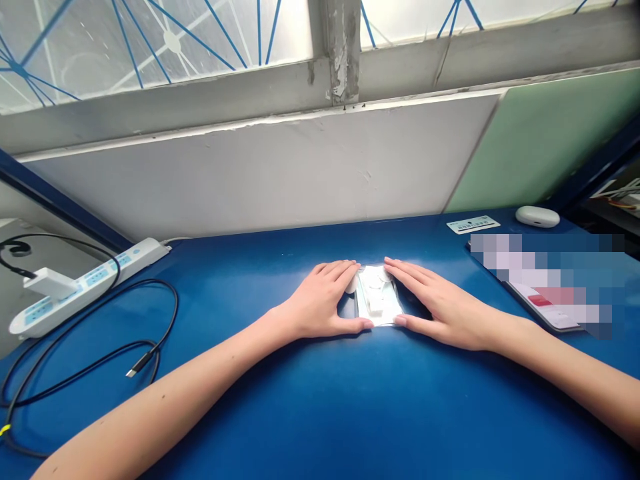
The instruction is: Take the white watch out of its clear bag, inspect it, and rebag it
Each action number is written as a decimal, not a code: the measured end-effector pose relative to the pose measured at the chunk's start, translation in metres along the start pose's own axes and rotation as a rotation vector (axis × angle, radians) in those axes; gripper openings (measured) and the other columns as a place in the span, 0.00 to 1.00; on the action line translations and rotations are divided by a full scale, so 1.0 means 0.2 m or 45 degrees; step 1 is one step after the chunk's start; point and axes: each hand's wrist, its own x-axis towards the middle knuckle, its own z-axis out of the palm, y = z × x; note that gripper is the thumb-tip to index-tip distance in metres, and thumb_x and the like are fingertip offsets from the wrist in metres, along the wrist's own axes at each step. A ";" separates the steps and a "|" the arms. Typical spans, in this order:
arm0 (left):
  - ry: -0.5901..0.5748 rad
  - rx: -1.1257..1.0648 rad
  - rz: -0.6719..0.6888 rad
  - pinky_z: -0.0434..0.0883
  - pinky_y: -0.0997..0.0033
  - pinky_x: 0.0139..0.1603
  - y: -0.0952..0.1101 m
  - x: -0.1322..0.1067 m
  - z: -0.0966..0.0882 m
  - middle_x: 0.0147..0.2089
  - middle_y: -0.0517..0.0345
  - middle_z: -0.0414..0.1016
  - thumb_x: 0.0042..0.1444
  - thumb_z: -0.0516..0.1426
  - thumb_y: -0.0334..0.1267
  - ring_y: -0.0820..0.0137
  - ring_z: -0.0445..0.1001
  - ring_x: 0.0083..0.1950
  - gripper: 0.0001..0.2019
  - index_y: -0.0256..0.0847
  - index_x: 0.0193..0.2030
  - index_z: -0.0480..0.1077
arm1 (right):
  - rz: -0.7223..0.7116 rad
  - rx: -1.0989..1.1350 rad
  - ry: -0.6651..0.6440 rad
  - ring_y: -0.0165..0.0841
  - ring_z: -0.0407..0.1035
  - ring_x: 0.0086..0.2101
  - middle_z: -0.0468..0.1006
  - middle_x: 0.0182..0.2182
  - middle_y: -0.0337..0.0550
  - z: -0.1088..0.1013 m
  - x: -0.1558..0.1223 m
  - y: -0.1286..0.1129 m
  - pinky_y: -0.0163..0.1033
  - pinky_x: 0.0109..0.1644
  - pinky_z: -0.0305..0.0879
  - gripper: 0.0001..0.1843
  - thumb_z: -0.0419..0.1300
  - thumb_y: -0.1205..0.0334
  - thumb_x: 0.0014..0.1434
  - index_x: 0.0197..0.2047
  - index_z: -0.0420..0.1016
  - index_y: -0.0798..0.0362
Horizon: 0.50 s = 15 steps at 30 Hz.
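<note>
Clear glossy plastic, rectangular and flat: the small see-through packet (379, 298) lies at ctr frame on the deep-blue glossy tabletop (300, 413), long side running away from the camera. Inside are white pieces, one blocky strip roughly down the middle; finer detail is too small to tell. The film catches light, esp. along the near edge. The left hand (320, 303) rests palm-down just left of the packet, fingers straight and pressed together, tips at its far-left corner, thumb stretched sideways w/ its tip on the near-left corner. The right hand (443, 310) mirrors it on the other side: fingers straight and side by side along the right edge, thumb tip at the near-right corner. Neither hand is closed around anything; both lie flat & frame the packet btw them, thumb tips pointing at each other along its near edge. A small white rounded bit peeks out under the left fingertips; can't tell what it is. At far left of frame sits a long white power strip (87, 283) w/ a white boxy plug (49, 283) seated in it, and a black cable (140, 363) loops over the table below, its connector end lying free. At upper right are a white oval pebble-shaped case (537, 216) and a white printed label (473, 224) flat on the table, both well apart from the hands. Behind the table stands a white board (280, 180), w/ a pale green panel (545, 140) to its right.
</note>
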 end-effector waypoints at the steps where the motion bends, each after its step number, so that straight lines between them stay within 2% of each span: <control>1: 0.000 -0.004 0.005 0.57 0.47 0.70 0.00 0.00 0.00 0.72 0.38 0.60 0.52 0.62 0.64 0.48 0.59 0.72 0.47 0.37 0.71 0.56 | 0.009 -0.003 -0.006 0.53 0.52 0.68 0.53 0.72 0.58 0.00 0.00 0.00 0.62 0.67 0.60 0.45 0.58 0.45 0.64 0.76 0.43 0.52; 5: -0.013 -0.024 -0.004 0.56 0.48 0.70 0.00 0.00 0.00 0.72 0.38 0.59 0.51 0.63 0.64 0.48 0.58 0.72 0.48 0.36 0.71 0.56 | 0.040 -0.022 -0.036 0.53 0.49 0.69 0.51 0.73 0.59 0.01 0.00 0.01 0.62 0.68 0.57 0.47 0.57 0.43 0.64 0.76 0.43 0.55; 9: 0.010 -0.030 0.008 0.56 0.48 0.70 0.00 0.00 0.01 0.71 0.39 0.60 0.52 0.63 0.63 0.49 0.58 0.72 0.47 0.37 0.71 0.56 | 0.033 -0.043 -0.055 0.53 0.49 0.69 0.52 0.72 0.58 0.01 0.00 0.02 0.65 0.69 0.52 0.46 0.56 0.41 0.64 0.76 0.44 0.54; 15: 0.029 -0.020 0.026 0.56 0.50 0.70 -0.01 0.00 0.02 0.71 0.36 0.61 0.54 0.62 0.62 0.49 0.59 0.71 0.46 0.32 0.70 0.57 | 0.044 -0.024 -0.080 0.52 0.49 0.70 0.52 0.73 0.57 -0.01 0.01 0.02 0.64 0.69 0.54 0.45 0.56 0.41 0.64 0.76 0.45 0.54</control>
